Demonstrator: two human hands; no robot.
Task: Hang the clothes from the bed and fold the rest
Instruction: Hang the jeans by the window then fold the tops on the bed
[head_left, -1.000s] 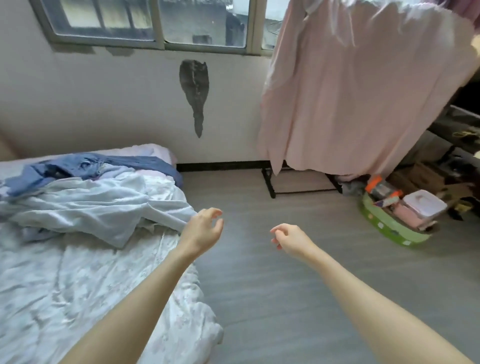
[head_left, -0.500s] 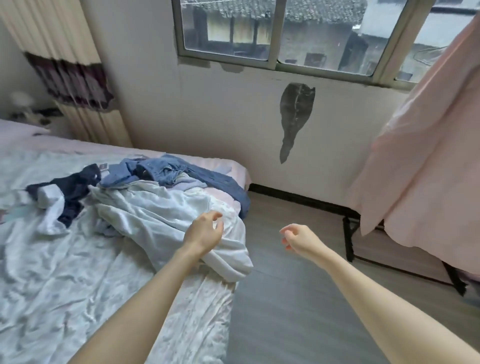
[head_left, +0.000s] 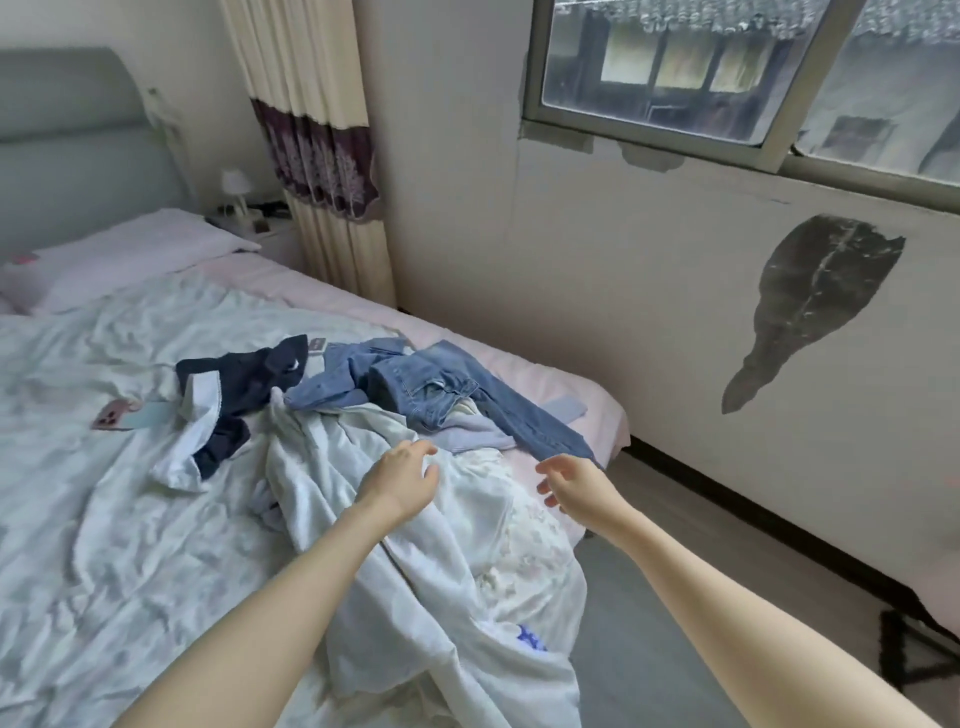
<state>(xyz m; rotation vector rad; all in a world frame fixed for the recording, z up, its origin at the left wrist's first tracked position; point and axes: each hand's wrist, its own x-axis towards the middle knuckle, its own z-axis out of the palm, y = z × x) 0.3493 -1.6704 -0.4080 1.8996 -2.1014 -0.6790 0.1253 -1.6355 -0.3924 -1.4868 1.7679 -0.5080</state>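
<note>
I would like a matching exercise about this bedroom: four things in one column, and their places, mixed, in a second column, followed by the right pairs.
Things:
1. blue denim jeans
2. dark navy garment with white trim
3. small white lamp
4. dark leaf-shaped patch

Places:
A. on the wall below the window
B. on the nightstand beside the curtain
C. at the bed's wall-side edge, one leg reaching toward the corner
D. on the quilt, left of the denim

Pairs: 1-C, 2-D, 3-B, 4-A

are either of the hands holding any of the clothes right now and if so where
Neither hand holds anything. The left hand hovers with loosely curled fingers over the white garment; the right hand is open near the jeans leg.
</note>
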